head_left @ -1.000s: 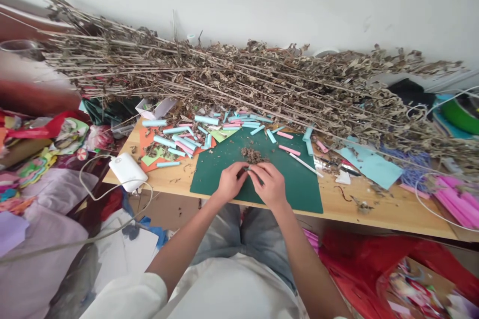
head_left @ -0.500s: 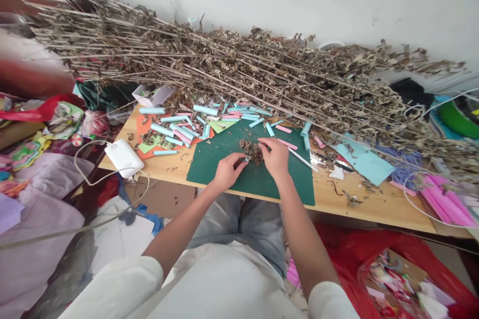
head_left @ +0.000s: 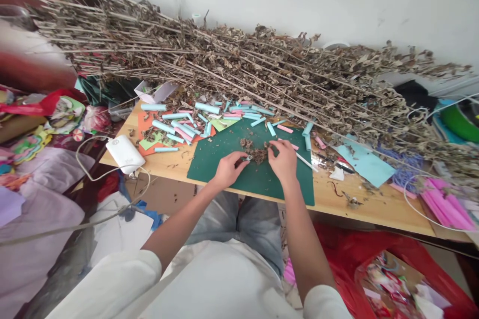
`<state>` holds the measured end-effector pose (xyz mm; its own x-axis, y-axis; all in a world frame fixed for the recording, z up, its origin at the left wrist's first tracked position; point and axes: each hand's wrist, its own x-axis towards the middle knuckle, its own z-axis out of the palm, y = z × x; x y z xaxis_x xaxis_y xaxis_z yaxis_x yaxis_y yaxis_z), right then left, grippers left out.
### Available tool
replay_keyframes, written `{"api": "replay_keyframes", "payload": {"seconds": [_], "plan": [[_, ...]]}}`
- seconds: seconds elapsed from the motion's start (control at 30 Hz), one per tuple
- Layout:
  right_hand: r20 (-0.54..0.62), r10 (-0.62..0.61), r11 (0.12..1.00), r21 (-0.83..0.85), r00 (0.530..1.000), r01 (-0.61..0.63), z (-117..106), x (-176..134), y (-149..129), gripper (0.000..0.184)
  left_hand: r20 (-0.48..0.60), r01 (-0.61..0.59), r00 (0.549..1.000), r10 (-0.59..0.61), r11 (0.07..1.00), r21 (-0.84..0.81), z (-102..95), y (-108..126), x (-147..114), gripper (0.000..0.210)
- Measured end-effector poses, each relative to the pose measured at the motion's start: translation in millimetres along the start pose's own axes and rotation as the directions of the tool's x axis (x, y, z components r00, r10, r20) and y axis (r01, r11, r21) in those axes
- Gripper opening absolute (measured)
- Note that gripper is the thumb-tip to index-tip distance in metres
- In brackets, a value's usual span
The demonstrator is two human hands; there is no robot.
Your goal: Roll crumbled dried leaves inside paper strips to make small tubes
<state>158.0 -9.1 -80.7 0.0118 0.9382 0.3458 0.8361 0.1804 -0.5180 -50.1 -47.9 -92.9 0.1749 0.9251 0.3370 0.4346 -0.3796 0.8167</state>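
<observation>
Leaves (head_left: 258,155), dried and crumbled, lie in a small heap on the green mat (head_left: 209,162) in front of me, seen from my head. My left hand (head_left: 227,169) is pinched closed, thumb and fingertips on a small pale tube (head_left: 249,157), its round open end turned toward the heap and just beside it. My right hand (head_left: 284,160) is at the heap's right edge, fingers curled, thumb and fingertips near each other; I cannot tell whether any leaf is caught between them. Blue paper rolls (head_left: 207,108) lie scattered beyond the mat and to its left, some over an orange sheet (head_left: 143,124), with a few pink rolls (head_left: 285,129) among them. A white stick (head_left: 307,162) crosses the mat's right edge. On the wooden counter (head_left: 337,202), my white power bank (head_left: 124,152) sits well to the left, and dried stalks (head_left: 224,55) are piled along the back.
</observation>
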Motion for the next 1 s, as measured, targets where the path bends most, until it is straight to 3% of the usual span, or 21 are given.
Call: {"api": "replay_keyframes", "payload": {"seconds": [0.13,0.3,0.37,0.43,0.57,0.73,0.8,0.9,1.0], "plan": [[0.027,-0.016,1.000,0.009,1.000,0.016,8.6,0.4,-3.1,0.024,-0.018,0.010,1.000,-0.009,1.000,0.005,0.6,-1.5,-0.6,0.018],[-0.118,0.023,0.980,0.200,0.993,0.001,9.2,1.2,-5.9,0.022,-0.010,0.023,1.000,-0.023,1.000,0.000,0.2,-0.8,0.1,0.018],[-0.124,0.068,0.958,0.284,0.990,-0.030,6.8,0.2,-7.2,0.020,-0.007,0.023,1.000,-0.023,1.000,-0.003,-0.1,0.3,0.6,0.018],[-0.095,0.156,0.909,0.403,0.983,-0.105,5.7,-1.4,-8.4,0.018,-0.009,0.025,1.000,-0.025,1.000,-0.009,-0.1,1.1,0.9,0.019],[-0.004,0.363,0.727,0.626,0.932,-0.281,8.9,-3.5,-10.1,0.021,-0.016,0.024,1.000,-0.024,1.000,-0.018,0.6,0.8,0.4,0.020],[0.038,0.461,0.572,0.751,0.886,-0.330,12.8,-1.4,-12.6,0.026,-0.013,0.027,1.000,-0.027,0.999,-0.018,0.6,-0.2,-0.6,0.018],[0.013,0.445,0.599,0.739,0.896,-0.308,11.9,-0.7,-13.0,0.023,-0.010,0.028,1.000,-0.028,0.999,-0.019,0.2,-0.1,-0.6,0.017],[0.023,0.290,0.757,0.607,0.957,-0.244,9.0,-0.8,-12.1,0.018,-0.009,0.028,1.000,-0.028,1.000,0.003,0.0,0.2,-0.2,0.018],[0.021,0.194,0.849,0.498,0.981,-0.179,7.6,-0.6,-10.1,0.020,0.001,0.025,1.000,-0.025,1.000,-0.003,0.3,0.4,0.1,0.019]]}}
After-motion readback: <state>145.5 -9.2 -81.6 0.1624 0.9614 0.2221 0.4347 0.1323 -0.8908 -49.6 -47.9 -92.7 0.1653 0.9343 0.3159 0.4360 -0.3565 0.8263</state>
